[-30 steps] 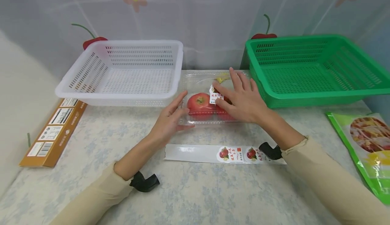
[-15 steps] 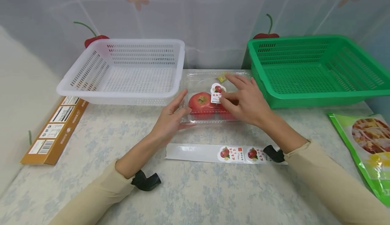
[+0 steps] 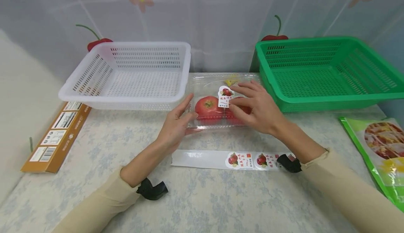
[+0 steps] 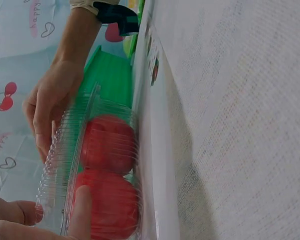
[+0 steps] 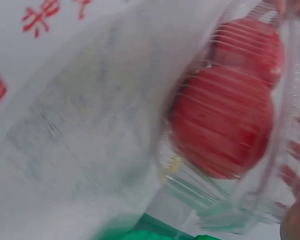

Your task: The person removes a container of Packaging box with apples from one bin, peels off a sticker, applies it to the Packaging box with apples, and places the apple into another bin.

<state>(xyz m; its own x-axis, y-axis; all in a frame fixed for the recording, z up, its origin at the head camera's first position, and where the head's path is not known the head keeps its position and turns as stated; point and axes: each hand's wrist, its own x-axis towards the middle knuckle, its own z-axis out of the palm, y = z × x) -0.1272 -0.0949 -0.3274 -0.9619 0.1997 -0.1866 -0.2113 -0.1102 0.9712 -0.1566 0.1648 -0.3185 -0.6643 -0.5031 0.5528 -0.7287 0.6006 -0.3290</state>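
A clear plastic clamshell box (image 3: pixel 203 85) sits between two baskets, with two red apples (image 3: pixel 207 107) visible inside. A white sticker (image 3: pixel 224 101) with an apple print lies on its lid. My left hand (image 3: pixel 173 123) grips the box's left front corner; in the left wrist view its thumb (image 4: pixel 82 210) lies against the side. My right hand (image 3: pixel 260 108) is over the right half of the lid, fingertips at the sticker's right edge, fingers loosely bent. In the right wrist view the apples (image 5: pixel 222 122) show through the box wall.
A white basket (image 3: pixel 126 101) stands at the left and a green basket (image 3: pixel 331 101) at the right. A sticker strip (image 3: pixel 199 158) lies in front of the box. A brown carton (image 3: pixel 56 138) is far left, a green food packet (image 3: pixel 378 149) far right.
My right hand has drawn back to the right, uncovering the sticker, and its fingers have shifted along the sticker's edge. My left hand has stayed at the box's corner.
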